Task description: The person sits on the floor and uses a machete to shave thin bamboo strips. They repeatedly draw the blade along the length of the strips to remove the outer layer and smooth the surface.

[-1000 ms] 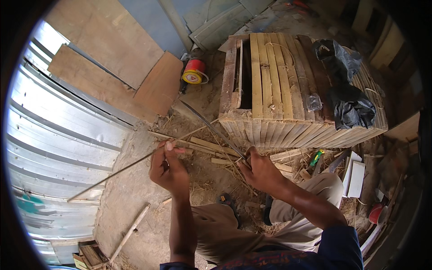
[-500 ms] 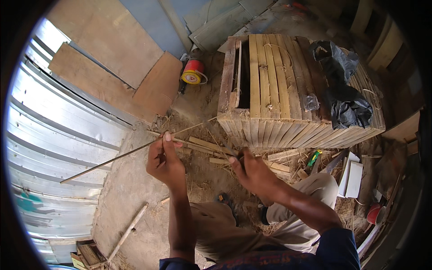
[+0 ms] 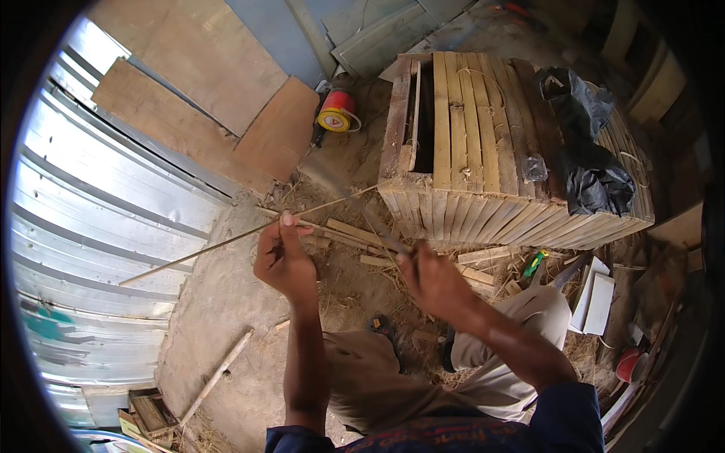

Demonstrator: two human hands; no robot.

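Observation:
My left hand pinches a long, thin strip of wood or bamboo between thumb and fingers. The strip slants from the lower left up toward the slatted box's near corner. My right hand is closed around the handle of what looks like a knife. Its long blade is smeared by motion and points up and left, near the strip's far half. I cannot tell whether the blade touches the strip. My fist hides most of the handle.
A slatted wooden box with black plastic bags stands ahead. Beyond the strip sits a red and yellow bucket. Wood offcuts and a green-handled tool lie by my knee. Corrugated metal lines the left.
The blurred blade reaches farther up and left, across the strip's far half. The whole view has shifted slightly. My left hand keeps its pinch on the strip.

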